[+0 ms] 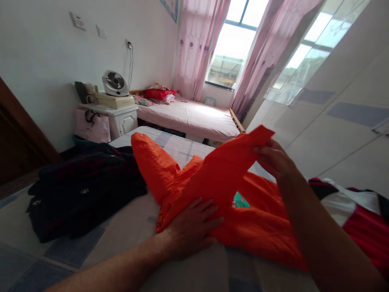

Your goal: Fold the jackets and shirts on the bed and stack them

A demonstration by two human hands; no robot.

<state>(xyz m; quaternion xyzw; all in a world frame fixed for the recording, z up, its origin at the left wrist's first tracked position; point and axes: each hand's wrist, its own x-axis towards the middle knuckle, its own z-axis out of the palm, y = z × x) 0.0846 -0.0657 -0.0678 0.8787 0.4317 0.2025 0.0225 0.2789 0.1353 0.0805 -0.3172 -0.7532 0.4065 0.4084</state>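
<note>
A bright orange garment (209,178) lies partly spread across the bed in front of me, with a long tube-like part pointing to the upper left and more folds to the right. Palm down, my left hand (194,227) rests on its near part with the fingers spread flat. My right hand (275,158) pinches the end of one raised part of the garment, like a sleeve or leg, and keeps it above the bed. Through a gap in the orange cloth shows a small green patterned patch (241,199). Which kind of garment this is, I cannot tell.
Dark clothing (88,186) is piled at the left; a red, white and black garment (361,215) lies at the right. Beyond this checked bed (121,243) stand a second bed (194,117) and a white cabinet (121,117) bearing a fan (115,82). Glossy wardrobe doors (328,134) line the right.
</note>
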